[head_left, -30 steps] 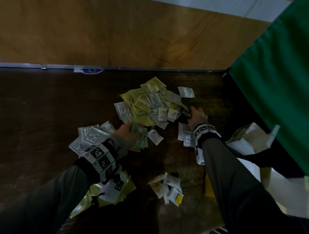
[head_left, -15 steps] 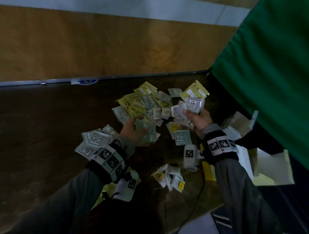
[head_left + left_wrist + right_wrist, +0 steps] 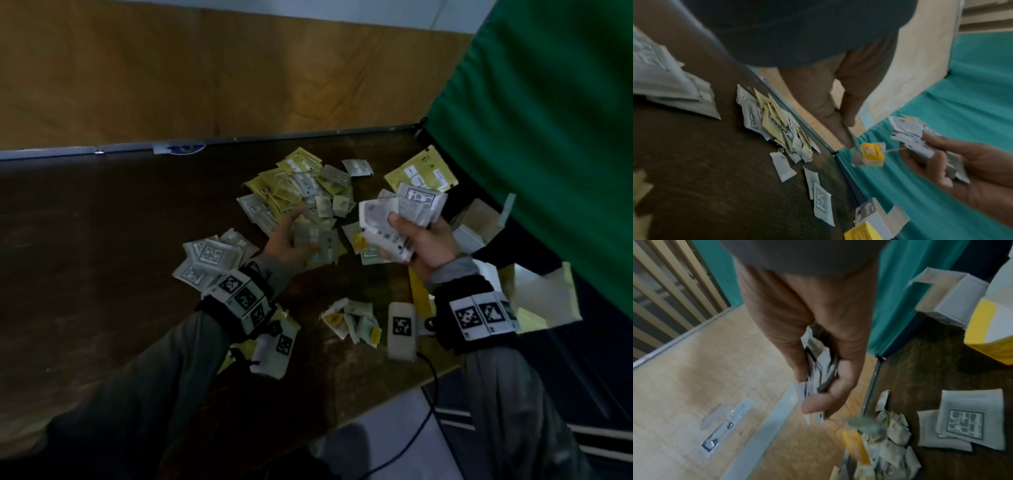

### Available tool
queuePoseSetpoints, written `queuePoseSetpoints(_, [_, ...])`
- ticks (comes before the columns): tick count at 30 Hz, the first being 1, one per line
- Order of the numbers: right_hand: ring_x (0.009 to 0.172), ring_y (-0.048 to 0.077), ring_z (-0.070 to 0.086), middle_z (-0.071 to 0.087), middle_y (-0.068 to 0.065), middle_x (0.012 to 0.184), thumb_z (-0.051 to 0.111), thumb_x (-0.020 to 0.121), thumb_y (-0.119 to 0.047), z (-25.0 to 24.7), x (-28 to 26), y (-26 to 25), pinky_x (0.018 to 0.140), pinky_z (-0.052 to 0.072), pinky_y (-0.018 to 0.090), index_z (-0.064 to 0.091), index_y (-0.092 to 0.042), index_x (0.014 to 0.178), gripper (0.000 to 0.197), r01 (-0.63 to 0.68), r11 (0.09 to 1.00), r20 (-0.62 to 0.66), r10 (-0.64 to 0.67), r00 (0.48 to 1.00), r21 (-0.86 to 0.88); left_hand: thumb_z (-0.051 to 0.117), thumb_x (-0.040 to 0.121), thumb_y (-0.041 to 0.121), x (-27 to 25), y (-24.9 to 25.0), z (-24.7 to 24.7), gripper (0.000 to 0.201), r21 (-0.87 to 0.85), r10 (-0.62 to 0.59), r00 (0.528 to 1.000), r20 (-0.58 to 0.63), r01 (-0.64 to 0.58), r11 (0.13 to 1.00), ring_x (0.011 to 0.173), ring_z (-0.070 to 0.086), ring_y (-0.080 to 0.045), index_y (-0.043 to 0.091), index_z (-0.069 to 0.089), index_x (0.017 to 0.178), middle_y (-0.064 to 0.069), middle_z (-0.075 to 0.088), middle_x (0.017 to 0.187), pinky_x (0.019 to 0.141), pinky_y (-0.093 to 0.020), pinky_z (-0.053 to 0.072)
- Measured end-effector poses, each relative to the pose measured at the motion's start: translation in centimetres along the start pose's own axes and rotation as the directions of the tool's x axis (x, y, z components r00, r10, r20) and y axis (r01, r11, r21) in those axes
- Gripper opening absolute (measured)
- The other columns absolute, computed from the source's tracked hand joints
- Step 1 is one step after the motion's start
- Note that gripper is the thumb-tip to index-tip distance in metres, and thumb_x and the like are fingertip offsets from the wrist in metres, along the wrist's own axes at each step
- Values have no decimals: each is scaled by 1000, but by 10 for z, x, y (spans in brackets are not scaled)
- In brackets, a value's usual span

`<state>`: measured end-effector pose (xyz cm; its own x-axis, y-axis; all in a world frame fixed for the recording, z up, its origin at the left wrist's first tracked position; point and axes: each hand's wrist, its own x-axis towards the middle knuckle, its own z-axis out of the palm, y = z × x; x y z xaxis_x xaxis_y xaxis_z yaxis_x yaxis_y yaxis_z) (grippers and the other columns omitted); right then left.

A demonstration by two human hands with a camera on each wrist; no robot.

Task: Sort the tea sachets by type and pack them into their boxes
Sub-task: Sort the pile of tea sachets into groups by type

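Observation:
A mixed pile of yellow and white tea sachets [image 3: 301, 192] lies at the middle of the dark table [image 3: 102, 257]. My left hand [image 3: 298, 236] hovers at its near edge and holds a few grey-green sachets [image 3: 317, 243], seen edge-on between the fingers [image 3: 840, 116] in the left wrist view. A yellow-tagged tea bag [image 3: 871, 151] dangles by them. My right hand [image 3: 400, 236] is raised to the right of the pile and grips a thick bundle of white sachets [image 3: 818, 369], with a yellow sachet [image 3: 421, 171] behind it. Open white boxes [image 3: 476, 229] stand at the table's right edge.
A stack of white sachets [image 3: 209, 257] lies left of my left wrist. Small tea bags with yellow tags [image 3: 352, 322] sit near the front edge. A yellow box [image 3: 990, 334] stands by the white ones. A green cloth [image 3: 548, 137] hangs on the right.
My right hand has lifted off the pile with a bundle of white sachets and come toward me. The left hand has stayed at the pile's near edge with its sachets.

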<state>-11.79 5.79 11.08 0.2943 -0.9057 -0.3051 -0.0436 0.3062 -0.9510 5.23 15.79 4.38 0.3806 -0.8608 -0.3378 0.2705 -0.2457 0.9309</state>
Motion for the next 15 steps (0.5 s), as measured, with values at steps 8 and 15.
queuePoseSetpoints(8, [70,20,71,68,6,93,60,87,-4,-1,-11,7,47,55,32,59,-17,102,19,-9,998,-15,10,1000,67,75,73,1,-15,4,-15,61,52,111,994,7,-111,992,97,58,-14,21,49,124,7,53,110,65,-28,59])
queuePoseSetpoints(15, [72,22,71,71,7,91,61,86,-6,19,-20,23,49,54,32,59,-12,110,24,-21,999,45,19,999,46,58,91,23,-12,-7,-66,36,348,56,988,-147,-1,937,81,56,-3,17,51,126,10,58,101,62,-16,44])
